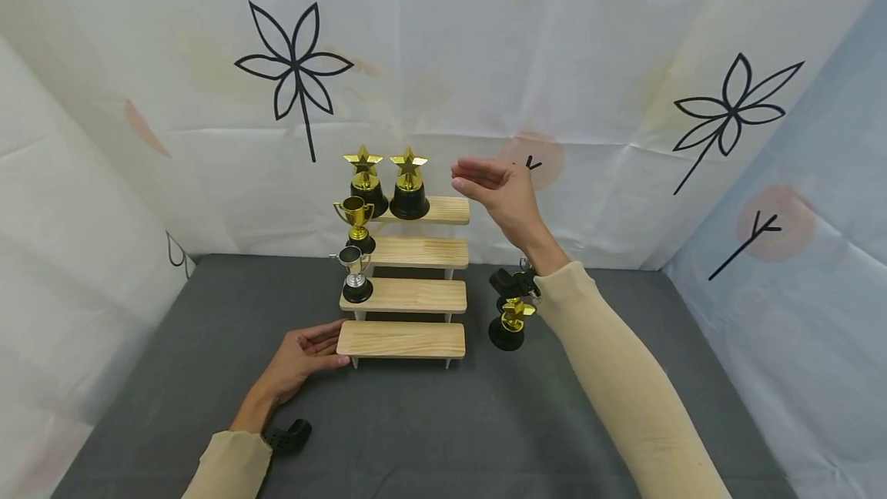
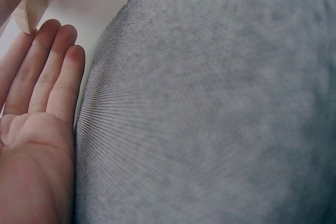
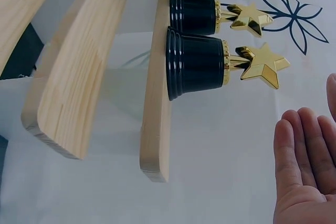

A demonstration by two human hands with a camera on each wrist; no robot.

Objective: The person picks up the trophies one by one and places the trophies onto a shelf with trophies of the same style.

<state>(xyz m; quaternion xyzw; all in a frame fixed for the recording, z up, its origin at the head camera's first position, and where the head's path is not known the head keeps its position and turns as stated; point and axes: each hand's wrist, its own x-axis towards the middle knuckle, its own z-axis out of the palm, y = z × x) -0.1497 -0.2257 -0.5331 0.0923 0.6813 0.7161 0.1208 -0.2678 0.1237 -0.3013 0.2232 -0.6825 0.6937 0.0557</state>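
My left hand (image 1: 301,360) rests at the left end of the lowest step of a wooden four-step display stand (image 1: 402,339). Its fingers (image 2: 50,69) lie straight beside the plank's corner, with the thumb near the front edge. Raised to the right of the top step, my right hand (image 1: 502,195) holds nothing, its fingers extended together. Two gold star trophies (image 3: 197,66) with black bases stand side by side on that step, left of this hand. A gold cup trophy (image 1: 356,214) is on the step below, and a silver cup trophy (image 1: 353,264) one step lower.
More gold star trophies (image 1: 509,329) with black bases are on the grey tabletop (image 1: 416,430) right of the stand, partly hidden by the right wrist strap. A pale patterned cloth (image 1: 443,45) hangs behind and at both sides.
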